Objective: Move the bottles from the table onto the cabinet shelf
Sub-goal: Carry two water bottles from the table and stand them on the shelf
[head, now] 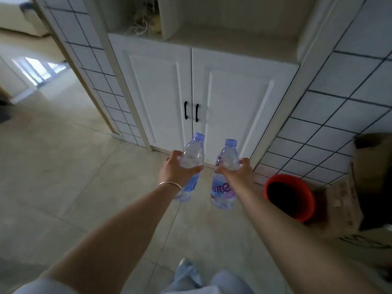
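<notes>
My left hand (177, 169) grips a clear plastic bottle (193, 154) with a lilac cap and label round its middle, tilted slightly right. In my right hand (237, 174) is a second, matching bottle (224, 188), held upright just below its shoulder. Both are carried in the air above the floor, in front of a white cabinet (161, 85) with two shut doors and black handles. The cabinet's open shelf (222, 37) lies above the doors, at the top of the view. No table is in sight.
A red bucket (297, 211) stands on the floor at the right, next to a cardboard box (364, 177) against the tiled wall. A tangle of cord (140, 26) lies in the shelf's left niche. A doorway opens at the left.
</notes>
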